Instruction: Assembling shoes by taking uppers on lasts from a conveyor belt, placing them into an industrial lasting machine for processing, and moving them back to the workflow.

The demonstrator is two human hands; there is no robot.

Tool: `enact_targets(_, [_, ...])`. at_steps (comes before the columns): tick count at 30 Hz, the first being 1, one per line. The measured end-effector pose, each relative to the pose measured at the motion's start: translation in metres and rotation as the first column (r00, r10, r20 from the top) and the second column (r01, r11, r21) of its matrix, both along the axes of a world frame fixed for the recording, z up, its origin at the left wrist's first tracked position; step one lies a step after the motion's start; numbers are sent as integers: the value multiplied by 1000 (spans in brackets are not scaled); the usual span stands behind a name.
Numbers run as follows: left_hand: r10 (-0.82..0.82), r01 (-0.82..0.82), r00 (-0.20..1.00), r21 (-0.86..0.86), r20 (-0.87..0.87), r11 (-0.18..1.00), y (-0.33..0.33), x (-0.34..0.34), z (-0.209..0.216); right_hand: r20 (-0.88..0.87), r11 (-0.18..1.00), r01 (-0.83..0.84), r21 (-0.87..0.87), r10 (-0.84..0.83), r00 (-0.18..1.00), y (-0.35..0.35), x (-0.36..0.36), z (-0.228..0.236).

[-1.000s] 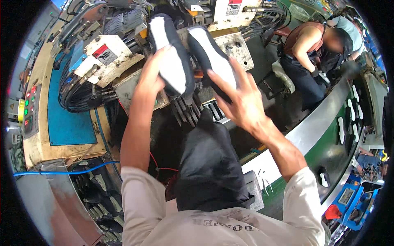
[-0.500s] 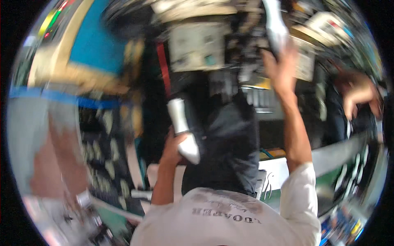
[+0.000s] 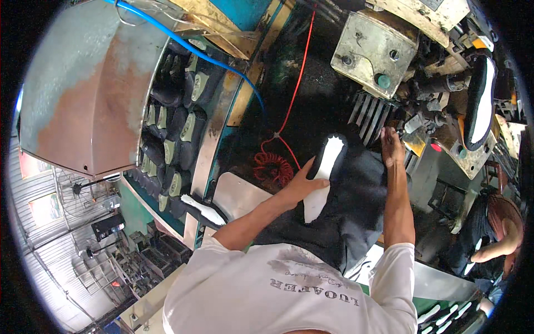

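Note:
My left hand [image 3: 305,186] grips a black shoe upper [image 3: 343,146] from its side, thumb lying across the white insole board [image 3: 328,161] on its underside. The upper is held above my dark-clothed lap, with the board's jagged end pointing away from me. My right hand [image 3: 393,147] is empty beside a yellow machine part [image 3: 414,146], with its thumb a little apart from its partly hidden fingers. Farther right, a second black shoe upper with a white underside [image 3: 481,106] sits upright at the machine, apart from both hands.
A rack [image 3: 183,128] of several dark shoes stands at left, with another white-bottomed shoe [image 3: 204,211] at its near end. A coiled red air hose [image 3: 272,170] hangs ahead. A machine box [image 3: 375,53] is at upper right. Another person's hand [image 3: 495,250] works at far right.
My right hand has come back from the shoe at the machine and let it go. My left hand still holds its upper, now farther forward. The view has swung toward the left.

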State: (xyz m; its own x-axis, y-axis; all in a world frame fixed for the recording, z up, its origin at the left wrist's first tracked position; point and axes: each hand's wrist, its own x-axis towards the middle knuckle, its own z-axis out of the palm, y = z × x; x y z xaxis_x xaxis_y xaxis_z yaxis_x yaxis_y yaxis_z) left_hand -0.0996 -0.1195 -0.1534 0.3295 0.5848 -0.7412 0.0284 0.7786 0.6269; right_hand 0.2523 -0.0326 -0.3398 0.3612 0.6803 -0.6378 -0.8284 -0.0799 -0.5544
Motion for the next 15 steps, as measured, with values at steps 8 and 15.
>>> enact_targets(8, [-31, 31, 999, -23, 11, 999, 2, 14, -17, -118, 998, 36, -45, -41, 992, -7, 77, -17])
enact_targets(15, [-20, 20, 1000, 10, -2, 1000, -5, -3, -26, 389, 935, -131, -328, 260, 884, -59, 99, 43])
